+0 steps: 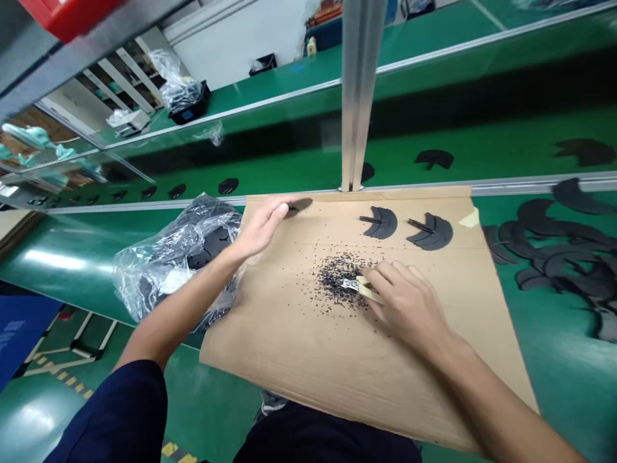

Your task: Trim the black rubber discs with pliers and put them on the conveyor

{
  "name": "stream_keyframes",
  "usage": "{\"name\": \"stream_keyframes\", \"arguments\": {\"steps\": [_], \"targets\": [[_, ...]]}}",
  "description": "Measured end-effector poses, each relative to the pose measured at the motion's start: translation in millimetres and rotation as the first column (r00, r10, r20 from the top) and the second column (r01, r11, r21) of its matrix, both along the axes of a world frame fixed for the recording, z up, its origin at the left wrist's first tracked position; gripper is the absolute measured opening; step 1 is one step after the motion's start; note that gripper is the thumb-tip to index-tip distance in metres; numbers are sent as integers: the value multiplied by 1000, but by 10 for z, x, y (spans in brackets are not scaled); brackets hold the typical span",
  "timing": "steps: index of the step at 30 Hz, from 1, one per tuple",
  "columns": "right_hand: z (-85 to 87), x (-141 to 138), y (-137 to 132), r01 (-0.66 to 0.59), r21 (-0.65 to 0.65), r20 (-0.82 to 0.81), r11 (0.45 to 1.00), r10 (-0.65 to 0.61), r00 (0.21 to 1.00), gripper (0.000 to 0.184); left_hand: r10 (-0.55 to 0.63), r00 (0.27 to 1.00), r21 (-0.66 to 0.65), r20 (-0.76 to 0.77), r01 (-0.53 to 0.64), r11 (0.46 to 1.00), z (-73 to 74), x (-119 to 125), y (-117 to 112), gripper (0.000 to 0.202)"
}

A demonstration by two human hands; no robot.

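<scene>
One small pale strip [354, 285] sits clamped in the right hand's [407, 302] fingers, down among black crumbs [335, 280] on a cardboard sheet [289, 360]! Left hand [260, 225], fingers open, touches a black curved piece [299, 204]; two fan-shaped black pieces [380, 222] lie nearby, a plastic bag [144, 283] beside the sheet.

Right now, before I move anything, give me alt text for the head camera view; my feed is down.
The right hand holds a small pale strip among black crumbs on a cardboard sheet. The left hand lies beside a black piece. Two black crescent pieces and a plastic bag lie nearby, beside a green conveyor belt.
</scene>
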State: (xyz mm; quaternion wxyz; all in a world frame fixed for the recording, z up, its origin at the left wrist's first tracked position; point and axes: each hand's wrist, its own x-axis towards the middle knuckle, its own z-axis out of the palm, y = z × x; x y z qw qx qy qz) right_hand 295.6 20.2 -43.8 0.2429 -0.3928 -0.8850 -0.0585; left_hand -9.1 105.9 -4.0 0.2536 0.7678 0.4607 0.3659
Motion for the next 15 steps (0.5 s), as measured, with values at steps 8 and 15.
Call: {"name": "stream_keyframes", "arguments": {"steps": [8,15], "targets": [[-1,-21,-118,60,-148,17,987,-59,998,7,226,863,63,-452,-222,973,-209,-188,1290,20],[-54,-51,-111,47,-210,80,977,-31,996,14,67,942,34,-330,-59,998,-518,646,1867,15]]}}
